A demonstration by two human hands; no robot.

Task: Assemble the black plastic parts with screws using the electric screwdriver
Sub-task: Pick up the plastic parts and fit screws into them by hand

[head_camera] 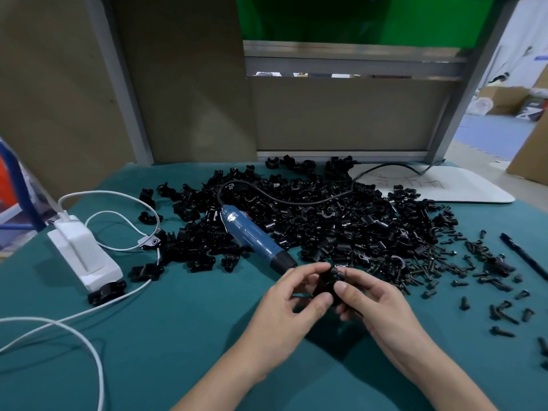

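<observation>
Both hands meet over the teal table at centre front. My left hand (293, 298) and my right hand (373, 301) together pinch a small black plastic part (327, 284) between fingers and thumbs. Just beyond them lies the blue electric screwdriver (252, 235), tip pointing toward my hands, its black cord running back over a big heap of black plastic parts (341, 221). Several loose black screws (439, 271) are scattered right of the heap.
A white charger block (83, 253) with white cables sits at the left, with black parts beside it. A black pen (522, 256) lies at the far right. A white board (430, 185) rests behind the heap. Cardboard panels and a metal frame close off the back.
</observation>
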